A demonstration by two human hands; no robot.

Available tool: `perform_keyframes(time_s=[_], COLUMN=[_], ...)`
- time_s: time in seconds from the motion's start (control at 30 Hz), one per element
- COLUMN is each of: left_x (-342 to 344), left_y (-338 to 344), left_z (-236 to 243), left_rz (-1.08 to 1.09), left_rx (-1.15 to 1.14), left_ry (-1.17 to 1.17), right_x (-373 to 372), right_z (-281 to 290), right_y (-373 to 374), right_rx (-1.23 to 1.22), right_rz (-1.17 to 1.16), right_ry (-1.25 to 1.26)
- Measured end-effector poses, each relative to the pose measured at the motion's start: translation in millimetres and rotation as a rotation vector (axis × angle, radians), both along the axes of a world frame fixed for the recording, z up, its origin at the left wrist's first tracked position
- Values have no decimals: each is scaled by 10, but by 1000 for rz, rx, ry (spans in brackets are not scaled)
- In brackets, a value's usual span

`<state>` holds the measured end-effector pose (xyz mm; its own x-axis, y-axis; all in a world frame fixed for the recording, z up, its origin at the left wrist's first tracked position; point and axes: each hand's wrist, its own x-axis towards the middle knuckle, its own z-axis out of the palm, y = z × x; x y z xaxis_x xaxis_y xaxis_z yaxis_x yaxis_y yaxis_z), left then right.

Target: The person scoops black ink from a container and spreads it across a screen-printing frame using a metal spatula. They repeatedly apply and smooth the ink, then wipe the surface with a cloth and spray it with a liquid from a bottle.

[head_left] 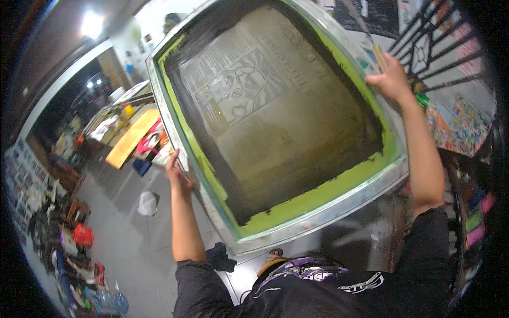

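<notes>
A large silkscreen (281,132) in a metal frame fills the upper middle, tilted, with a lime-green border, dark coating and a faint printed-style design. My left hand (180,172) has its fingers closed on the frame's left side. My right hand (395,82) is up at the right side of the screen, fingers wrapped round a pale wooden strip (378,54) at the frame's edge; whether the strip is attached is unclear.
A cluttered table (132,138) with a yellow board stands beyond on the left. Black metal bars (445,42) and a speckled surface (458,127) are at right. A white bag (148,203) and dark cloth (220,258) lie on the tiled floor; piled items (85,233) line the left.
</notes>
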<state>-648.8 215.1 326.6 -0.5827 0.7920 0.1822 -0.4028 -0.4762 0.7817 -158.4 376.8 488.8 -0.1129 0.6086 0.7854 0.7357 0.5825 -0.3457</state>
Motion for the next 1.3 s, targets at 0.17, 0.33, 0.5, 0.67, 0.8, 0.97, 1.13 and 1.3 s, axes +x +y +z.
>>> perform_keyframes(time_s=[0.17, 0.33, 0.5, 0.67, 0.8, 0.97, 1.13, 1.3], left_x=[212, 775, 1128, 1441, 1360, 1394, 1486, 1383], left_y=[-491, -433, -373, -334, -380, -430, -392, -195], left_z=[-103, -288, -472, -64, -8, 159, 229, 28], left_rz=[133, 357, 594, 754, 745, 751, 629, 520], left_rx=[14, 56, 235, 229, 246, 446, 479, 435], left_ry=[-68, 4, -232, -330, -353, -382, -470, -397], right_x=[-139, -317, -872, -825, -578, -786, -821, -738], right_z=[1030, 2024, 2733, 2663, 1549, 630, 608, 599], right_y=[287, 884, 951, 791, 838, 569, 815, 1193], right_rx=[239, 407, 661, 288, -18, -91, -206, -20], right_rz=[158, 290, 333, 194, 261, 373, 335, 286], right_ry=[-92, -223, -389, -100, 256, 521, 473, 549])
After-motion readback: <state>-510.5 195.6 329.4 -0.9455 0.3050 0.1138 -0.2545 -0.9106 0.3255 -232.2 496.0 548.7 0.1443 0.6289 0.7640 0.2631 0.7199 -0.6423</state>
